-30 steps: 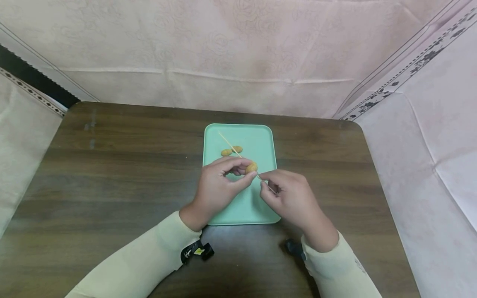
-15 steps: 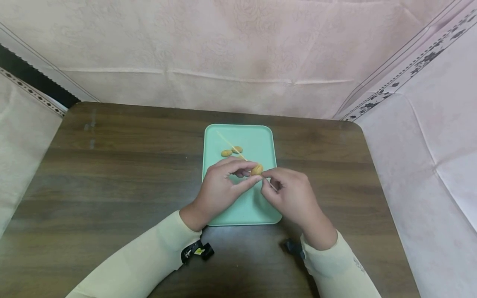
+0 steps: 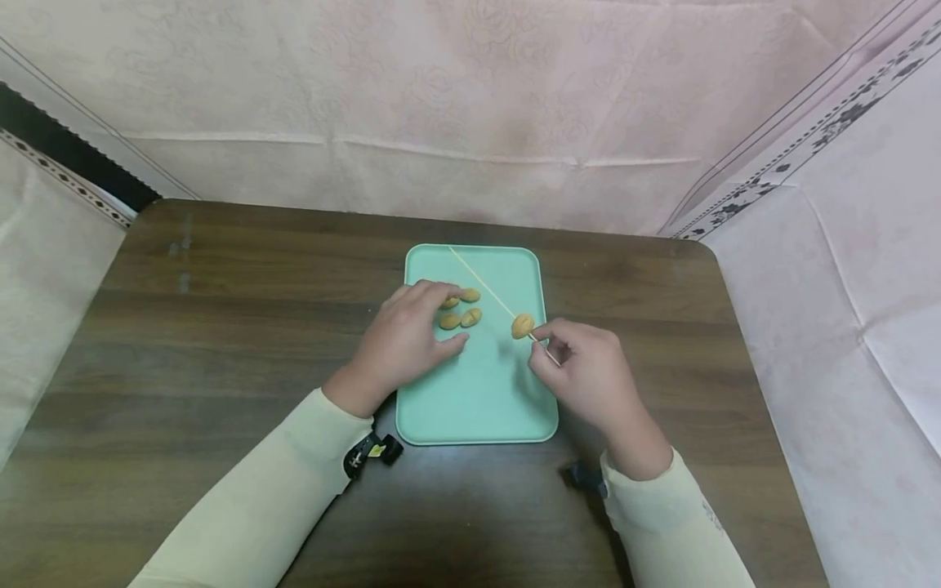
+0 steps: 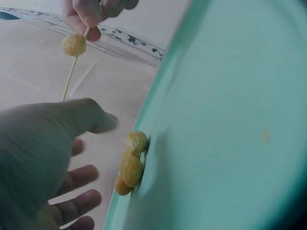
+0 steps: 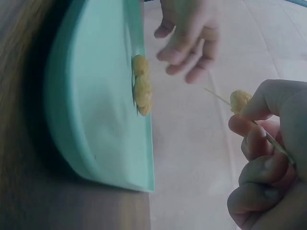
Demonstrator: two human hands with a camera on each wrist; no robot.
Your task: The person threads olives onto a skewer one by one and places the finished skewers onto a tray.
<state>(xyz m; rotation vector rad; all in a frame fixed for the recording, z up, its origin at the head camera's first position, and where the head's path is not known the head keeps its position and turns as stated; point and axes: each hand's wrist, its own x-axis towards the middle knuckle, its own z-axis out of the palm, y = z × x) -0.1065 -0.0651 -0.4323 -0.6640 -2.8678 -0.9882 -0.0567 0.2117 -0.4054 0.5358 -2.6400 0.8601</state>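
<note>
My right hand (image 3: 584, 371) pinches a thin wooden skewer (image 3: 481, 282) near its lower end. One wrinkled yellow-brown ball (image 3: 523, 326) is threaded on the skewer, just beyond my fingertips, and the bare length slants up to the left over the tray. My left hand (image 3: 400, 335) hovers at the tray's left side, thumb and fingers spread apart, holding nothing. Several like balls (image 3: 471, 317) lie bunched on the mint-green tray (image 3: 478, 408), between and beside the left thumb and fingertips. In the left wrist view, a gap separates the left thumb from the bunched balls (image 4: 132, 167).
The tray lies on a dark brown wooden table (image 3: 257, 351). Pale patterned cloth (image 3: 441, 98) hangs behind the table and at both sides. Each wrist bears a black strapped device, such as the left wrist camera (image 3: 371, 452).
My left hand has let go of the ball on the skewer and moved left to the loose balls. The right hand has shifted slightly right with the skewer and its ball.
</note>
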